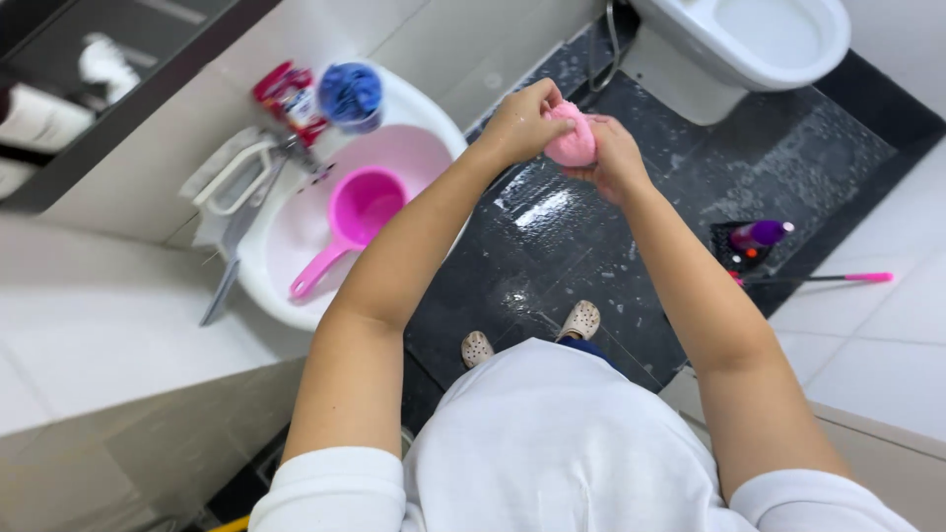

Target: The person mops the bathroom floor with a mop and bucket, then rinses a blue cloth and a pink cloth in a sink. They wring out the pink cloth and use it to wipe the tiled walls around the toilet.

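Both my hands are raised in front of me over the wet dark floor. My left hand (520, 120) and my right hand (615, 158) are closed together on a small pink cloth (574, 142), bunched up between them. To the left, below my left arm, a white sink (264, 258) holds a pink scoop with a long handle (351, 223).
A blue scrubber and red-capped items (313, 97) sit at the sink's back edge near a grey tap (292, 150). A white toilet (741, 39) stands ahead. A purple bottle (761, 234) and a pink-handled stick (836, 279) lie at the right. My feet wear beige clogs (581, 319).
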